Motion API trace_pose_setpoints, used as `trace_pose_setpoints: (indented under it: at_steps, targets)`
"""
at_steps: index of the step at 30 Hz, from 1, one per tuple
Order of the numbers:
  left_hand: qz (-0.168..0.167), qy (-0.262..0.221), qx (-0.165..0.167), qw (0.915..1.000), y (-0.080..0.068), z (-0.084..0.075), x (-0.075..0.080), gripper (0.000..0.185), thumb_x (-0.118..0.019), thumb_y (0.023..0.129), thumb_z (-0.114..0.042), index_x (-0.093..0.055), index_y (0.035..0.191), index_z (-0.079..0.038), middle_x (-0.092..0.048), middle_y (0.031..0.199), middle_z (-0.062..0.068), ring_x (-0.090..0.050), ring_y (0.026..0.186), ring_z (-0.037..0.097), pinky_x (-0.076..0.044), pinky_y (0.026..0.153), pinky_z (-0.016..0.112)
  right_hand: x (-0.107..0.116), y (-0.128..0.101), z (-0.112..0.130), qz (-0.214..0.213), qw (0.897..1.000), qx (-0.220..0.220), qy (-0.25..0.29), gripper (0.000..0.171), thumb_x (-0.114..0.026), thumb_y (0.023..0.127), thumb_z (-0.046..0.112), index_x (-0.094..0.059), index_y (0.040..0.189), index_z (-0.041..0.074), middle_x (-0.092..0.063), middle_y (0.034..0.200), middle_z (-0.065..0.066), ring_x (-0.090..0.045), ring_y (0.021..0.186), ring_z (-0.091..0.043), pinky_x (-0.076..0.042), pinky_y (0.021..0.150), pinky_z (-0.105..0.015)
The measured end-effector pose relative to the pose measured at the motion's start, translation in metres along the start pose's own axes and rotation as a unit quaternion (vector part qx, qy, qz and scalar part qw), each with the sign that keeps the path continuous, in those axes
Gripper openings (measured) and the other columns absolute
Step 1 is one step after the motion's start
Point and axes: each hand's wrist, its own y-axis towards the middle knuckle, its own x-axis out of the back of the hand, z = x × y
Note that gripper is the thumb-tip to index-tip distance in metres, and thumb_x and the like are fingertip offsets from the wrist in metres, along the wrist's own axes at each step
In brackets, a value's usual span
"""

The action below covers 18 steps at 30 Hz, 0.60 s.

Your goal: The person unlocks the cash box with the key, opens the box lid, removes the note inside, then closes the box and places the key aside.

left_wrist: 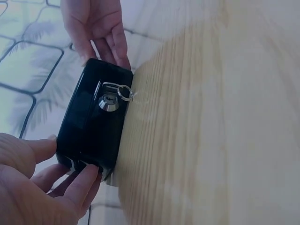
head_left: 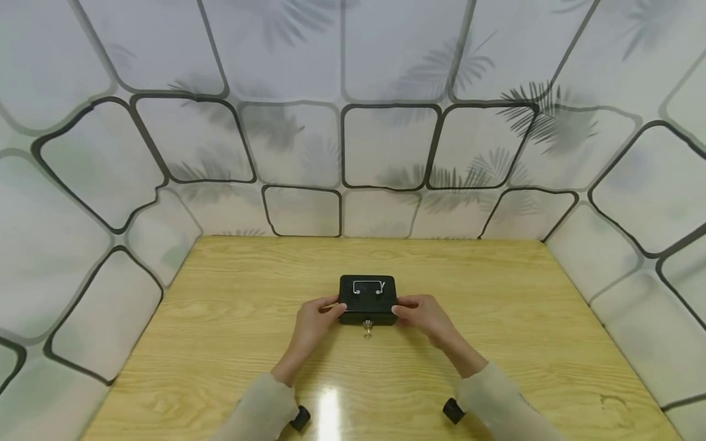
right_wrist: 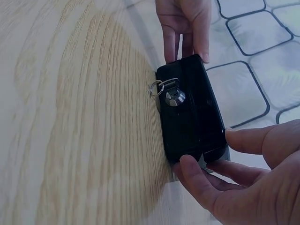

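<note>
A small black cash box point(head_left: 368, 306) sits on the wooden table with its lid down and its front towards me. On its lid is a thin silver handle point(head_left: 368, 282). A key point(right_wrist: 169, 83) with a metal ring sticks out of the round silver lock point(left_wrist: 108, 102) on the front face. My left hand point(head_left: 314, 321) grips the box's left end, thumb at the lid's edge and fingers against the side. At the opposite end my right hand point(head_left: 427, 318) holds it the same way. The undersides of some fingers are hidden by the box.
The light wood-grain table point(head_left: 248, 269) extends around the box on all sides. White cloth-like walls point(head_left: 298, 147) with dark rounded outlines and leaf prints rise at the back and both sides. Black bands point(head_left: 454, 410) show at the sleeves' lower edges.
</note>
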Motion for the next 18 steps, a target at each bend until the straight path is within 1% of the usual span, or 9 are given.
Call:
trace_pose_setpoints:
  at_steps: [6,8,12,15,18]
  targets:
    - [0.018,0.0,0.003,0.9998,0.002,-0.004,-0.019,0.038,-0.076,0.096,-0.021,-0.072,0.126,0.002,-0.071,0.124,0.019,-0.072,0.107,0.031,-0.06,0.085,0.041,0.019,-0.005,-0.004,0.005,1.0,-0.011,-0.009,0.047,-0.064,0.103,0.01,-0.053,0.139,-0.018,-0.055,0.139,-0.036,-0.071,0.106,-0.04,-0.057,0.092,-0.049]
    - [0.019,0.002,0.003,0.9998,0.003,-0.005,-0.024,0.038,-0.076,0.096,-0.022,-0.072,0.126,0.001,-0.071,0.124,0.019,-0.071,0.107,0.029,-0.06,0.085,0.04,0.025,-0.005,-0.006,0.006,1.0,-0.014,-0.014,0.048,-0.064,0.103,0.01,-0.052,0.14,-0.018,-0.054,0.139,-0.036,-0.071,0.106,-0.04,-0.057,0.093,-0.049]
    - [0.018,-0.002,-0.01,0.9998,0.005,-0.007,-0.034,0.037,-0.077,0.095,-0.019,-0.073,0.124,0.003,-0.071,0.122,0.02,-0.071,0.107,0.03,-0.06,0.083,0.038,0.035,-0.006,-0.011,0.005,1.0,-0.019,-0.017,0.048,-0.062,0.104,0.01,-0.05,0.141,-0.018,-0.054,0.14,-0.036,-0.072,0.105,-0.039,-0.056,0.095,-0.049]
    - [0.02,-0.006,-0.019,0.9996,0.006,-0.009,-0.042,0.037,-0.078,0.094,-0.019,-0.073,0.124,0.003,-0.071,0.123,0.02,-0.07,0.111,0.03,-0.059,0.087,0.039,0.042,-0.008,-0.014,0.004,1.0,-0.021,-0.016,0.048,-0.061,0.105,0.011,-0.049,0.142,-0.018,-0.054,0.14,-0.036,-0.071,0.106,-0.039,-0.055,0.096,-0.05]
    - [0.021,-0.011,-0.022,0.9995,0.006,-0.011,-0.046,0.036,-0.077,0.095,-0.019,-0.073,0.124,0.002,-0.071,0.124,0.019,-0.068,0.115,0.031,-0.058,0.091,0.041,0.045,-0.009,-0.016,0.001,1.0,-0.022,-0.012,0.049,-0.061,0.105,0.011,-0.049,0.142,-0.018,-0.054,0.14,-0.036,-0.071,0.105,-0.04,-0.055,0.096,-0.05]
